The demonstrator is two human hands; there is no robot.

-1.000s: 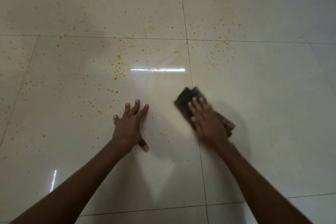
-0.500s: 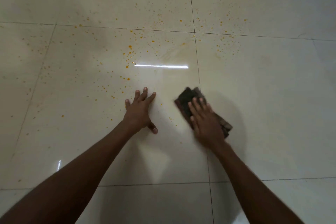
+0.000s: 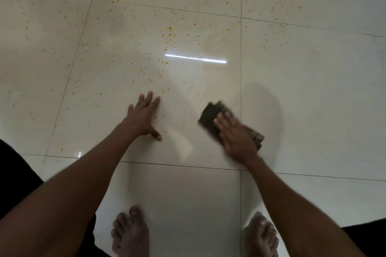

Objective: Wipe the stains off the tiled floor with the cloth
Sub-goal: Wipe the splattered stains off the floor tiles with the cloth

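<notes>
A dark folded cloth [image 3: 210, 116] lies on the cream tiled floor [image 3: 313, 89], just left of a vertical grout line. My right hand [image 3: 236, 137] presses flat on top of it and is blurred; the cloth's far corner and right edge stick out from under the palm. My left hand [image 3: 144, 117] rests flat on the floor with fingers spread, to the left of the cloth. Orange stains [image 3: 169, 35] speckle the tiles beyond and left of the left hand, with a few small spots close to its thumb.
My two bare feet [image 3: 130, 233] stand on the tile at the bottom of the view. Dark clothing fills the bottom-left and bottom-right corners. A bright strip of reflected light [image 3: 195, 59] lies across the floor beyond the hands.
The view has tilted down and back, bringing my feet into sight. My right hand has slid the cloth slightly left across the grout line. The left hand stays planted.
</notes>
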